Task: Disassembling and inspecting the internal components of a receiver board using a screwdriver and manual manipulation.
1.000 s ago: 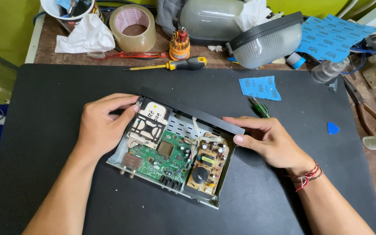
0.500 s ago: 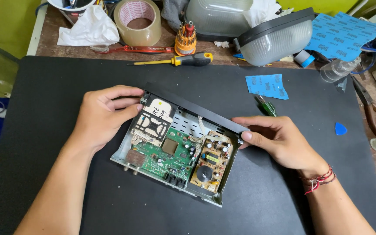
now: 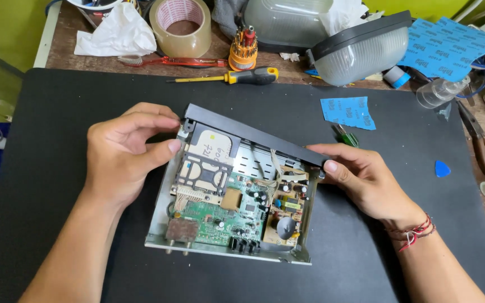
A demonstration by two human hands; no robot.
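An opened set-top box (image 3: 234, 202) lies on the black mat (image 3: 51, 146), its green circuit board and a smaller tan board exposed in a metal tray. A dark plastic front panel (image 3: 254, 133) runs along its far edge. My left hand (image 3: 122, 151) grips the box's left far corner, thumb on the tray's side. My right hand (image 3: 360, 177) holds the right end of the panel, thumb pressed at the corner.
Behind the mat are a yellow-handled screwdriver (image 3: 242, 76), a tape roll (image 3: 181, 19), a bit holder (image 3: 243, 50), two lamp covers (image 3: 360, 50), blue sandpaper sheets (image 3: 348, 111) and crumpled tissue (image 3: 113, 33). A blue pick (image 3: 442, 168) and pliers (image 3: 481, 146) lie at the right.
The view has shifted slightly. Both hands stay on the box's far corners, with the right thumb now pressed at the panel's end.
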